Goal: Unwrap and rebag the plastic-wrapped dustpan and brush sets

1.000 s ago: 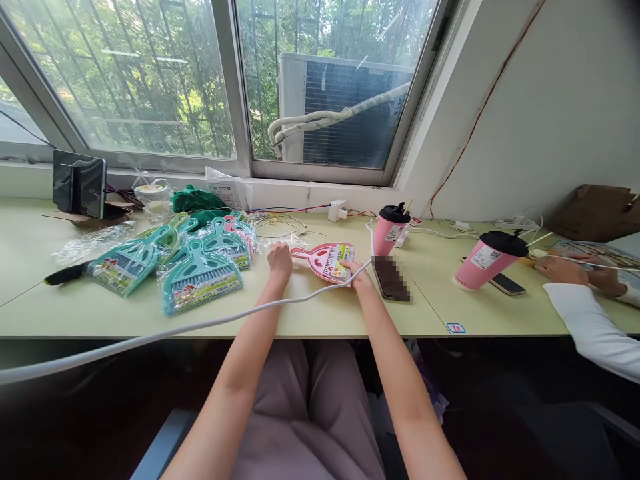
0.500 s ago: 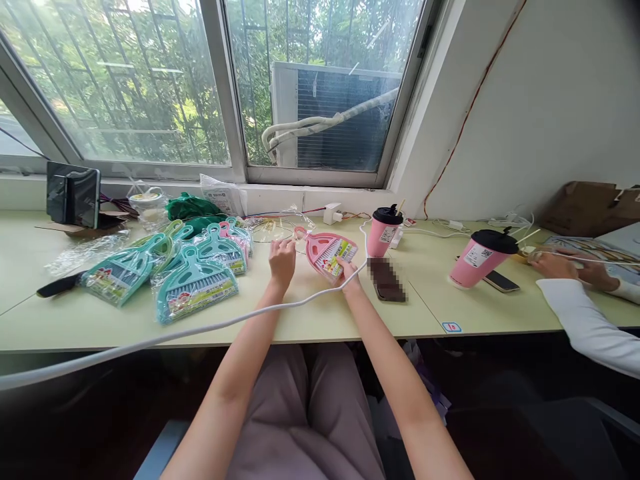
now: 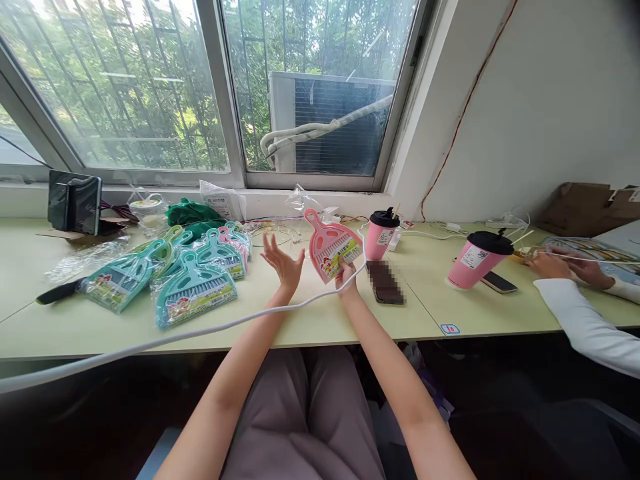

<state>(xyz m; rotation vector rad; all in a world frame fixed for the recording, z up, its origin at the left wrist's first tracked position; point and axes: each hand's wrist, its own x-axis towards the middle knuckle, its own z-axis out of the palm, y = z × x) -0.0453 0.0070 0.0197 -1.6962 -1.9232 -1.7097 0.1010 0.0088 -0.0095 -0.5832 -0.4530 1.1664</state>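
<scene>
Window seen at twelve o'clock, pale green table set below. Teal dustpan sets heaped in clear wrap at nine o'clock from pink dustpan set. Pink dustpan set held tilted above table, handle pointed to eleven o'clock, lower edge pinched by right hand. Left hand spread wide at eight o'clock, kept apart from it. Farther cup placed at three o'clock, nearer cup also; phone, partly pixelated, laid at four o'clock.
</scene>
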